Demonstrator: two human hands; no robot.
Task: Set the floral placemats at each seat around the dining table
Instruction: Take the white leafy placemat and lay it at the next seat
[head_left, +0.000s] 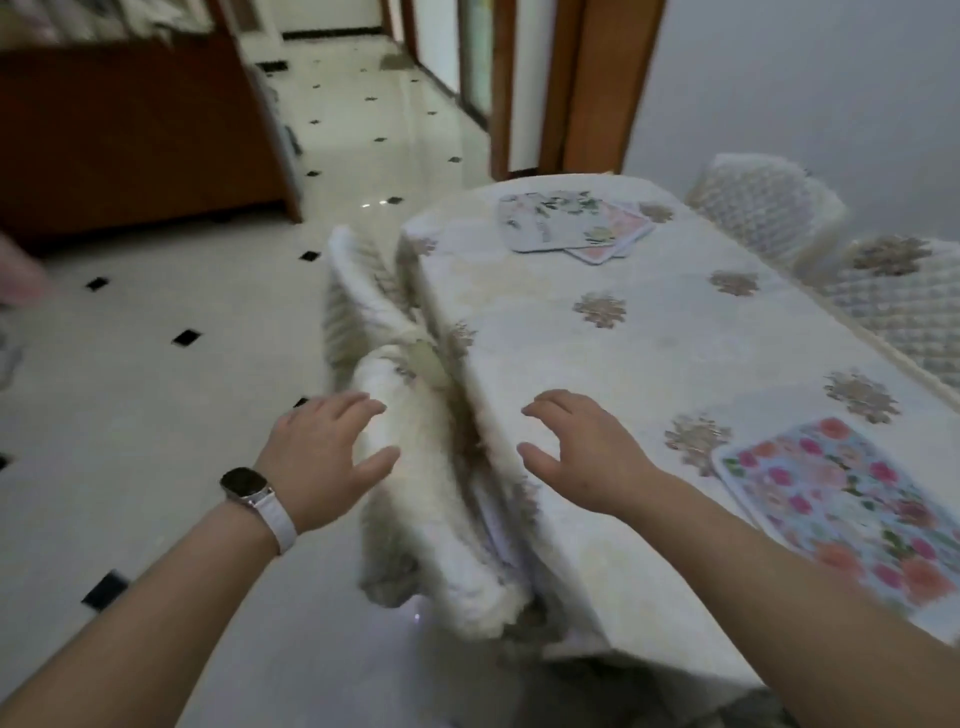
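Both hands empty. My left hand (324, 457) hovers over the padded back of the near chair (415, 499), fingers spread and loosely curled, touching nothing that I can confirm. My right hand (582, 452) is above the near edge of the table (597, 364), fingers also spread, gripping nothing.

Placemats: one pink-flowered placemat (841, 504) lies flat at the near right seat, its lower corner cut off by the frame. A small stack of placemats (571, 223) sits at the far end of the table, fanned slightly; at least two, exact count unclear.

Handling estimate: the mats look thin, light and semi-stiff, with rounded corners and a smooth printed face. They likely slide easily on the tablecloth. Best hold, I judge: pinch a long edge, thumb on top, or slip fingers under a corner that overhangs the stack.

Unclear: strong motion blur throughout. Two quilted chairs (831, 249) on the right are partly out of frame. Chair seats are hidden under the cloth. A blurred shape at far left is unidentifiable.
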